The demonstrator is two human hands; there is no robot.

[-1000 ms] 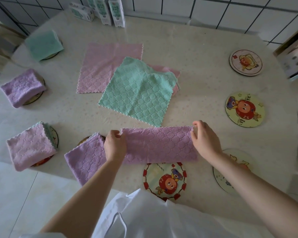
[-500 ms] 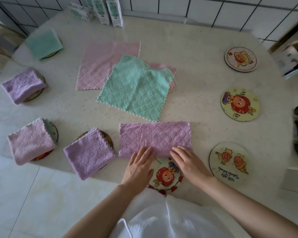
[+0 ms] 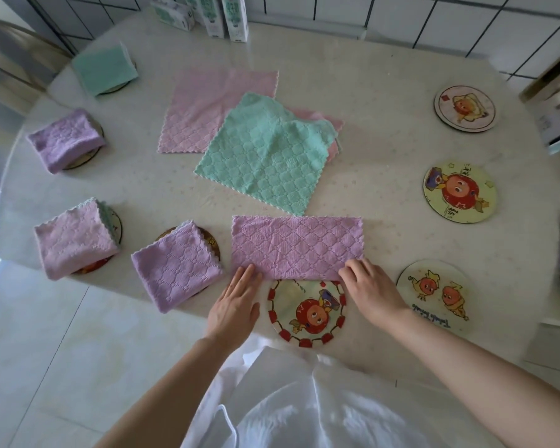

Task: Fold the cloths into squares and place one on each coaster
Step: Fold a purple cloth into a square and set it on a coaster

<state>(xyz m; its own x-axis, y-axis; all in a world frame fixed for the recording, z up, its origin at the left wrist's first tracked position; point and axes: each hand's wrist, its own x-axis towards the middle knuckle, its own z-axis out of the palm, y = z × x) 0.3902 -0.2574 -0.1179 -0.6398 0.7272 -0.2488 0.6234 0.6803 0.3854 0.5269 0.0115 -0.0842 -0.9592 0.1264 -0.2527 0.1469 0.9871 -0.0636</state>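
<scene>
KITCHEN TABLE, MID-TASK. On my remote feed, the left hand (image 3: pixel 236 305) lies flat with straight fingers, pressing the near-left edge of the purple cloth (image 3: pixel 296 247). That cloth lies on the table (image 3: pixel 385 92) as a long rectangle, its near edge at the far rim of the red-rimmed coaster (image 3: pixel 306 313). The right hand (image 3: pixel 369 287) has bent fingertips on the cloth's near-right corner; I cannot tell whether it pinches the fabric or only rests there.

On the left, 4 coasters already carry folded cloths: the green square (image 3: pixel 104 72), the lilac bundle (image 3: pixel 65 139), the pink-lilac square (image 3: pixel 75 239) and the purple square (image 3: pixel 177 265). 4 coasters are bare: the red-rimmed one, the 2-figure coaster (image 3: pixel 434 295), the star coaster (image 3: pixel 459 192) and the far coaster (image 3: pixel 464 108).

Mid-table, 3 cloths lie unfolded: the green cloth (image 3: pixel 265 153), the pink cloth (image 3: pixel 214 108) and a covered pink cloth (image 3: pixel 333 122), mostly under the green.

I judge the job near its midpoint. This rectangle needs 1 more fold to become a square, then placing, and 3 cloths remain after it.
</scene>
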